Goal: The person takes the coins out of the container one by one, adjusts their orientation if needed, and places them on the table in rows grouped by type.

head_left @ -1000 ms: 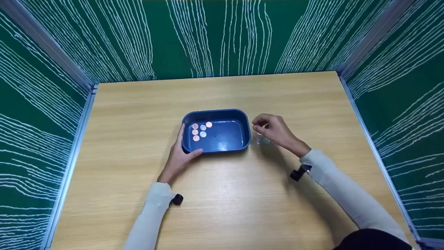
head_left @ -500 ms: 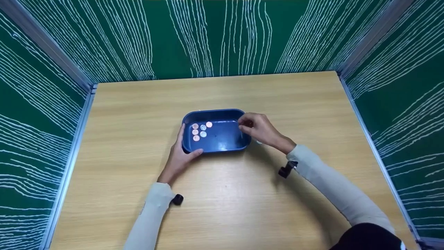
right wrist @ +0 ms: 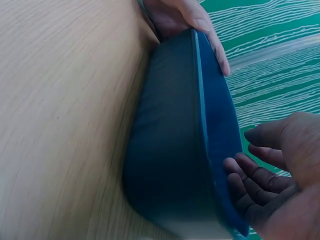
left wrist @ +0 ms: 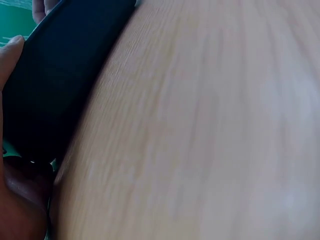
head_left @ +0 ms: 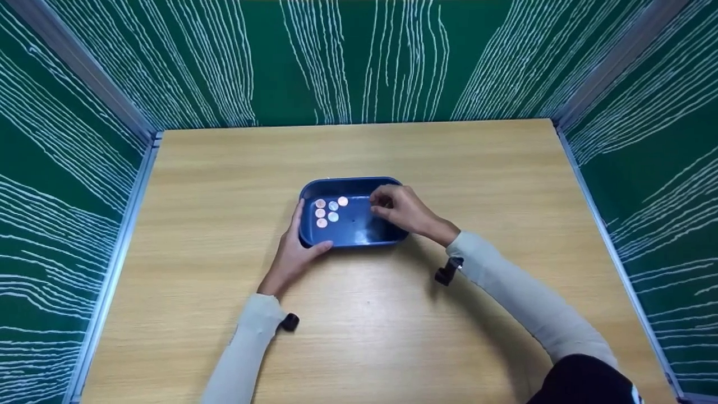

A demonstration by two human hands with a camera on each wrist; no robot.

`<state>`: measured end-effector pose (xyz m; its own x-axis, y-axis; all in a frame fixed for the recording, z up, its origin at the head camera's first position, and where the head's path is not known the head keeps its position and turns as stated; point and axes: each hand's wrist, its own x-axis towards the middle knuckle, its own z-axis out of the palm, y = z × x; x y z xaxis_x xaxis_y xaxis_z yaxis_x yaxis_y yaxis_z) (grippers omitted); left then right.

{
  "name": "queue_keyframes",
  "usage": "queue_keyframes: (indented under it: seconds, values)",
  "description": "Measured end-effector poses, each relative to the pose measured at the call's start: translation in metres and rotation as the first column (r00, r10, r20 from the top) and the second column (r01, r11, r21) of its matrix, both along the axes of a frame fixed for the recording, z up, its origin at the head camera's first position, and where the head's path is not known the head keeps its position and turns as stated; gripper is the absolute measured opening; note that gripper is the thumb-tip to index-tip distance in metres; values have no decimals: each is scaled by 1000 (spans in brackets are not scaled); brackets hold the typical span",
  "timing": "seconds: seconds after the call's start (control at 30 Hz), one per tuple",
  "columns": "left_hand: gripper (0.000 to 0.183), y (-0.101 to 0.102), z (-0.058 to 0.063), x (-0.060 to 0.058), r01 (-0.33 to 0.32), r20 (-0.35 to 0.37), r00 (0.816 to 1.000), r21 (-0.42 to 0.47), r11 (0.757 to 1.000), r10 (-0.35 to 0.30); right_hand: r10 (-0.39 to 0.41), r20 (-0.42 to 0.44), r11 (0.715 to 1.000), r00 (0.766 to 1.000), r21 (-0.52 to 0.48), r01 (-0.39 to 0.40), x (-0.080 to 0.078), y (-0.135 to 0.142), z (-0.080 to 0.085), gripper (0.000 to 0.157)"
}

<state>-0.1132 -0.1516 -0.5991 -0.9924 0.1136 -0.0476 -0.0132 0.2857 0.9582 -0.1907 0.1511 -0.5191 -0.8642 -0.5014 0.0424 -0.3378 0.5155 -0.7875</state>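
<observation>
A blue plastic tub (head_left: 359, 243) stands mid-table. Inside it, towards the left end, lie several coins, some copper-coloured (head_left: 321, 223) and others silvery (head_left: 333, 216). My left hand (head_left: 294, 249) grips the tub's left end, thumb at the front rim and fingers along the left side. Over the right part of the tub is my right hand (head_left: 405, 209), its thumb and forefinger brought together in a pinch. A coin seems to be between them, but the fingers hide it. In the right wrist view, the right hand's other fingers (right wrist: 255, 175) curl loosely beside the tub's rim.
The wooden table (head_left: 359, 325) is bounded by green panels (head_left: 269, 62) with white wavy lines and by metal frame posts (head_left: 112, 269). Small black cameras (head_left: 290, 322) sit on both wrists.
My right hand has moved left from the small shiny pieces beside the tub to above its inside. The left hand keeps its hold, and the head view has shifted slightly.
</observation>
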Motion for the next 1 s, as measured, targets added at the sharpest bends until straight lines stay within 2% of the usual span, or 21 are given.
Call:
queue_keyframes:
  seconds: [0.23,0.4,0.7,0.87,1.0]
  values:
    - [118,2,-1,-2,11,-25,1000,2,1000,-11,49,-50,999,998,-20,-50,-7,-17,-12,16]
    - [117,0,-1,-2,11,-20,1000,8,1000,-11,84,-26,996,996,21,-84,-10,-28,-19,19]
    - [117,-3,-3,-1,7,-20,1000,-12,1000,-7,101,-12,992,995,78,-100,-12,-48,-28,20]
    - [117,-1,-2,0,13,-15,1000,-15,1000,-13,109,26,992,994,65,-111,-14,-60,-33,19]
    - [117,-2,-1,0,6,-18,1000,-26,1000,-6,122,17,990,992,65,-123,-17,-69,-40,16]
